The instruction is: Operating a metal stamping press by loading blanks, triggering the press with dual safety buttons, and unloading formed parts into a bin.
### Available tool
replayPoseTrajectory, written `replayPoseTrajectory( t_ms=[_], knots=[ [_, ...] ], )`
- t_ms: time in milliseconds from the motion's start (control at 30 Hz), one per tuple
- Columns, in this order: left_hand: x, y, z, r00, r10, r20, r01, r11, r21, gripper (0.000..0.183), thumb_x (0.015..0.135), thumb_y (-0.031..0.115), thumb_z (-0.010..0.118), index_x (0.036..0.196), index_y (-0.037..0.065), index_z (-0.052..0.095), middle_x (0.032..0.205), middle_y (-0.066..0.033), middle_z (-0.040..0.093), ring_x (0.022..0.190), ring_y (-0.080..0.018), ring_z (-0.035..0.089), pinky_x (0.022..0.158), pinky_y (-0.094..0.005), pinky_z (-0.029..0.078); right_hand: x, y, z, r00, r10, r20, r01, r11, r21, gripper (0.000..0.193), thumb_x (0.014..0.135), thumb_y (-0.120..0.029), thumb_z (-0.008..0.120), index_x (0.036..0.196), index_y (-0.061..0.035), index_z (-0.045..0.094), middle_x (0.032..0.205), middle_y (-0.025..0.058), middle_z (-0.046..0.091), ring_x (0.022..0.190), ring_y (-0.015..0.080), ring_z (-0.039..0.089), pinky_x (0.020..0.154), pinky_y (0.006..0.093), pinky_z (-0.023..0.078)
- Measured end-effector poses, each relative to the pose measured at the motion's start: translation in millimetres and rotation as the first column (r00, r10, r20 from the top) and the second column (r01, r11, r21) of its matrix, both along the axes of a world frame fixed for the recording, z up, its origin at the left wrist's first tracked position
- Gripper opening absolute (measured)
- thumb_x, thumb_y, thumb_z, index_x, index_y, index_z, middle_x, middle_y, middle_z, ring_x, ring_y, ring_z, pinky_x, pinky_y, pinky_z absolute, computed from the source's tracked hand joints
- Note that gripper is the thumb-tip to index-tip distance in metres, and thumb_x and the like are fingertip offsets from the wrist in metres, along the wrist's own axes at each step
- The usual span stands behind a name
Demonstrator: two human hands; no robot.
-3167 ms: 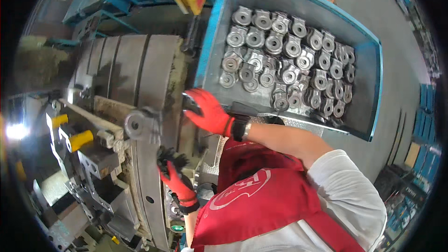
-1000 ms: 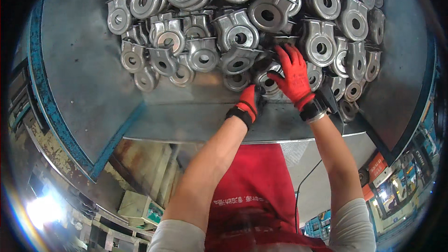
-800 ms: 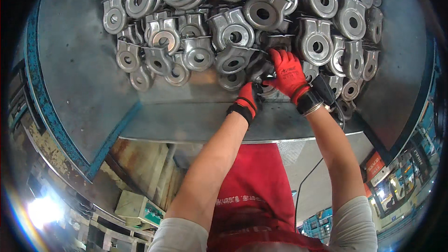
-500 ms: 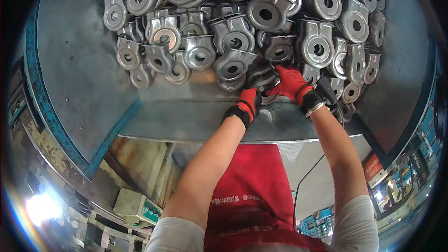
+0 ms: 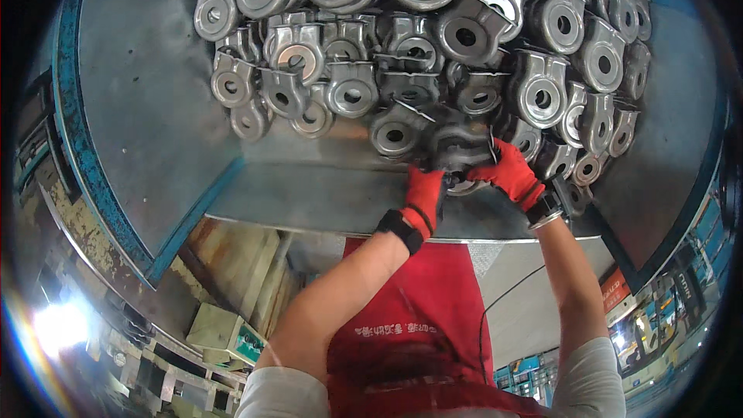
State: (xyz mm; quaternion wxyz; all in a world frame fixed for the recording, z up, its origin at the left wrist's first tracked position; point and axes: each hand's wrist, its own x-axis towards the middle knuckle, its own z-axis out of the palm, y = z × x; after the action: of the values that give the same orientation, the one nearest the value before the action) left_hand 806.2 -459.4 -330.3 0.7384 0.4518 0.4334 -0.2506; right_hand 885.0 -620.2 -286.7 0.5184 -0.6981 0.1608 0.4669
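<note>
Just right of the frame's centre, the right hand (image 5: 514, 175) grips a stamped metal bracket (image 5: 461, 143), best steadied at lower left by the left hand (image 5: 425, 189), whose grip I cannot tell.

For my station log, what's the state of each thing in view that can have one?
Left hand: red-gloved, grip partly hidden
Right hand: closed on the dark metal part
Dark metal part: between the hands, blurred
Other metal parts: piled, some tilted
Bin: open-topped, partly filled
Apron: worn
Light: lit
</note>
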Motion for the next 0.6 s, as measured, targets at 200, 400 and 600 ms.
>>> replayPoseTrajectory(
  t_ms=[200,400,600],
  knots=[
    [1,68,33,0.958,0.251,-0.141,-0.245,0.968,0.057,0.018,0.085,0.022,0.049,0.099,0.011,0.053,0.082,0.0000,0.054,0.070,-0.0109,0.052,0.066,-0.0247,0.043,24,45,22,0.976,0.201,0.078,-0.210,0.969,0.128,0.055,0.060,-0.020,0.074,0.108,-0.0015,0.056,0.103,0.0147,0.060,0.097,0.0245,0.055,0.085,0.0345,0.042],
    [28,89,5,0.974,-0.214,0.071,0.223,0.961,-0.162,0.021,0.083,0.029,0.052,0.100,0.018,0.059,0.076,0.0025,0.054,0.075,-0.0076,0.052,0.065,-0.0266,0.043,26,85,-29,0.683,0.497,0.535,-0.394,0.868,-0.304,0.069,0.052,-0.027,0.075,0.113,-0.0036,0.050,0.116,0.0194,0.045,0.113,0.0363,0.036,0.093,0.0420,0.036],
    [18,65,-34,0.993,0.119,0.010,-0.119,0.992,-0.046,0.038,0.077,0.014,0.062,0.113,0.011,0.050,0.105,-0.0007,0.055,0.090,-0.0125,0.054,0.074,-0.0261,0.044,29,91,-38,0.804,0.441,0.399,-0.405,0.897,-0.176,0.084,0.052,-0.022,0.076,0.122,-0.0009,0.034,0.110,0.0234,0.050,0.104,0.0374,0.047,0.089,0.0407,0.039]
  ],
)
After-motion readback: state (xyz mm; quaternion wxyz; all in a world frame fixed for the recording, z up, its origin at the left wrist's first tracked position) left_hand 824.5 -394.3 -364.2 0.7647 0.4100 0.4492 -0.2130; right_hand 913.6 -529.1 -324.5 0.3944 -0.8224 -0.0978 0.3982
